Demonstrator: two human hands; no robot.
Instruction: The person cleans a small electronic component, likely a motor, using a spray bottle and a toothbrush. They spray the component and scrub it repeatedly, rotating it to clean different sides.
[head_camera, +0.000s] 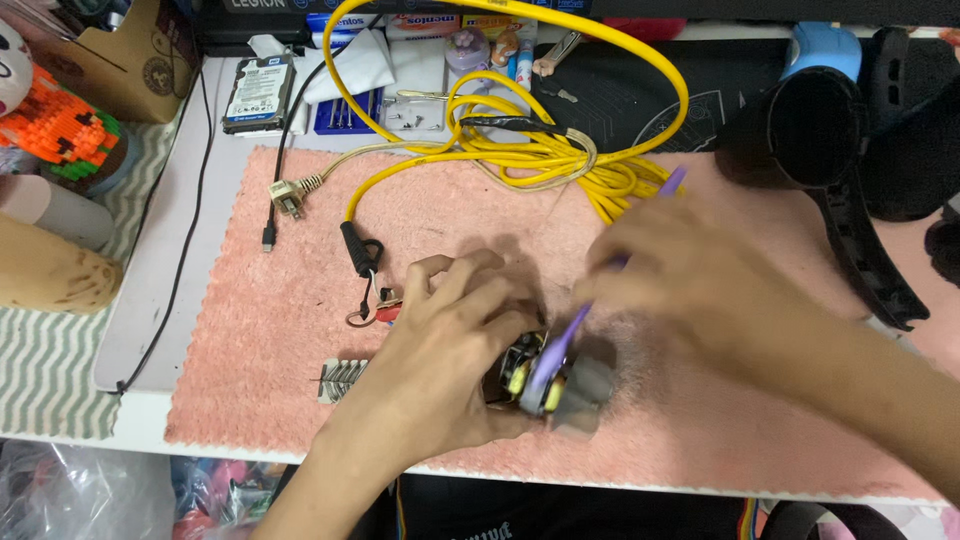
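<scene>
The left hand (455, 345) is clamped around a small circuit board assembly (525, 375) near the front edge of the pink mat (280, 400). The right hand (690, 280), blurred, grips a purple-handled tool (560, 345) whose tip meets the assembly. A finned heatsink (343, 377) lies just left. Coiled yellow cable (560, 150) lies at the mat's rear edge.
</scene>
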